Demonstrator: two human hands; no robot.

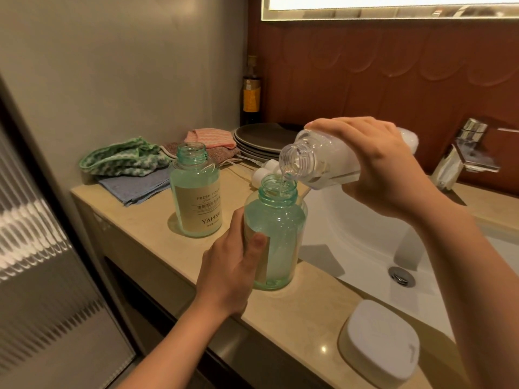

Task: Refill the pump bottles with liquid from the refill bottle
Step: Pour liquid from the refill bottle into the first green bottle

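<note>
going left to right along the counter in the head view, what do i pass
green cloth → freestanding pump bottle → held pump bottle in the left hand → white box → faucet

We see a clear plastic refill bottle tipped, trickling into the open neck of a teal translucent pump bottle standing upright just left of the white sink; a second teal bottle, uncapped and labelled, stands farther left.

Tipped refill bottle over pump bottle, seemingly pouring.
</note>
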